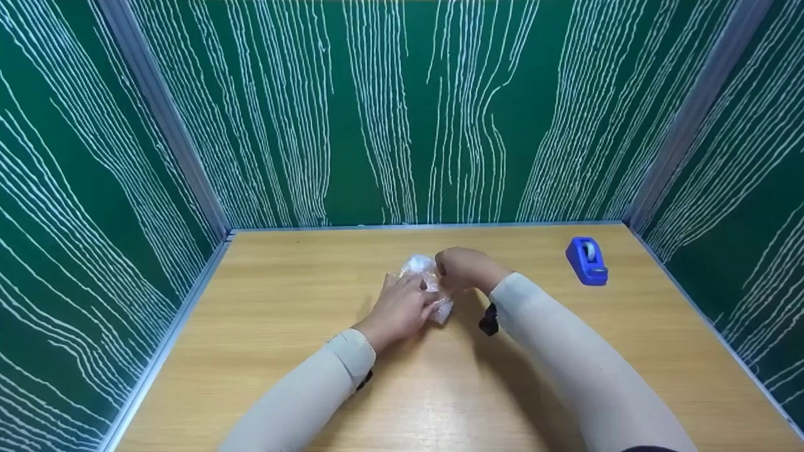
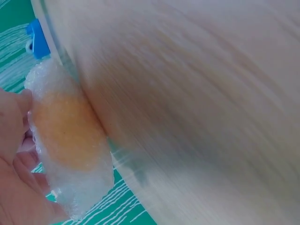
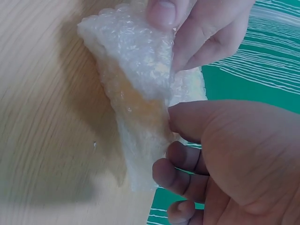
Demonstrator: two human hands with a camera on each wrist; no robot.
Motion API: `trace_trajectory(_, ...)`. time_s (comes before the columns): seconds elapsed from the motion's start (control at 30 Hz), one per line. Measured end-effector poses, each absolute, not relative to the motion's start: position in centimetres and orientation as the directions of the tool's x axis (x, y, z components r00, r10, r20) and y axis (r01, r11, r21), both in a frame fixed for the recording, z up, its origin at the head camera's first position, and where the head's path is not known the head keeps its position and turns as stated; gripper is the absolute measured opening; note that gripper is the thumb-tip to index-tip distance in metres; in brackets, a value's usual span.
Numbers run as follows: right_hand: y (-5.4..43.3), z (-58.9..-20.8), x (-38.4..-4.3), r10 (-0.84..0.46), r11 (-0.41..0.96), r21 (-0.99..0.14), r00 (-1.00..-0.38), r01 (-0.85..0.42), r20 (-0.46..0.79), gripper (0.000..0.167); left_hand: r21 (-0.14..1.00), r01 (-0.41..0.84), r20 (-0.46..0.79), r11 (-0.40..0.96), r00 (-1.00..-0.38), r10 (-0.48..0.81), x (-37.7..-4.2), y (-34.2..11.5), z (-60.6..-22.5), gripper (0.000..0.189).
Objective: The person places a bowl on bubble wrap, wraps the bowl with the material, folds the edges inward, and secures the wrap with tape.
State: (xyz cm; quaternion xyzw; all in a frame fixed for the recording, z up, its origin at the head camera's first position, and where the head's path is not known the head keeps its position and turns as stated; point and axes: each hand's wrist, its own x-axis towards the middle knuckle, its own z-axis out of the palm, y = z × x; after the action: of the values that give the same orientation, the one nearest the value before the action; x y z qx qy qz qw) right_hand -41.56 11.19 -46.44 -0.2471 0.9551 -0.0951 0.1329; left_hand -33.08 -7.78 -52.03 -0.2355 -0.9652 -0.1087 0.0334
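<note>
A bundle of clear bubble wrap (image 1: 442,310) lies over the middle of the table, with something orange-yellow (image 2: 68,131) showing blurred through its layers. My left hand (image 1: 401,306) grips the bundle from the left, and in the right wrist view its thumb (image 3: 162,13) presses on the wrap's upper part. At the bundle's other side, my right hand (image 1: 471,270) pinches the wrap's edge by the thumb (image 3: 190,117). Its other visible fingers (image 3: 171,174) are curled beside the wrap. The item inside is covered by the wrap, so I cannot tell its kind.
A blue tape dispenser (image 1: 587,262) with a roll of tape stands at the table's back right. Green panels (image 1: 440,113) with white wavy lines rise at the back and both sides of the wooden table (image 1: 282,282), joined by grey metal posts (image 1: 169,119).
</note>
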Motion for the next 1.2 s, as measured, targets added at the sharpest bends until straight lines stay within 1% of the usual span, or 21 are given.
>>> trace_trajectory(0.23, 11.3, -46.0, -41.8, -0.409, 0.895, -0.309, -0.869, -0.322, -0.279, 0.013, 0.187, 0.442, 0.159, 0.878, -0.895, 0.417, -33.3, -8.0, -51.6, 0.039)
trace_trajectory(0.33, 11.5, -46.3, -42.2, -0.405, 0.894, -0.323, -0.869, -0.311, -0.285, 0.016, 0.164, 0.446, 0.178, 0.88, -0.891, 0.418, -33.3, -8.2, -51.4, 0.04)
trace_trajectory(0.5, 11.9, -46.6, -42.5, -0.406, 0.887, -0.347, -0.873, -0.304, -0.271, 0.022, 0.166, 0.443, 0.205, 0.881, -0.89, 0.408, -33.5, -8.7, -51.0, 0.041)
trace_trajectory(0.67, 12.8, -46.3, -42.3, -0.417, 0.871, -0.375, -0.881, -0.317, -0.225, 0.024, 0.205, 0.425, 0.24, 0.882, -0.895, 0.376, -34.0, -9.7, -50.7, 0.043)
trace_trajectory(0.8, 13.6, -46.2, -41.9, -0.427, 0.859, -0.38, -0.889, -0.343, -0.165, 0.022, 0.252, 0.423, 0.274, 0.87, -0.894, 0.355, -34.3, -10.9, -50.3, 0.044)
trace_trajectory(1.0, 14.5, -46.0, -41.4, -0.443, 0.851, -0.356, -0.892, -0.387, -0.088, 0.017, 0.292, 0.473, 0.364, 0.831, -0.859, 0.361, -34.4, -13.1, -49.7, 0.043)
trace_trajectory(1.1, 14.8, -45.8, -41.0, -0.456, 0.844, -0.343, -0.889, -0.413, -0.052, 0.016, 0.315, 0.482, 0.379, 0.818, -0.853, 0.358, -34.0, -14.2, -49.6, 0.045)
trace_trajectory(1.2, 15.0, -45.6, -40.6, -0.488, 0.828, -0.316, -0.873, -0.463, 0.001, 0.015, 0.321, 0.47, 0.371, 0.822, -0.861, 0.348, -33.4, -15.1, -49.5, 0.047)
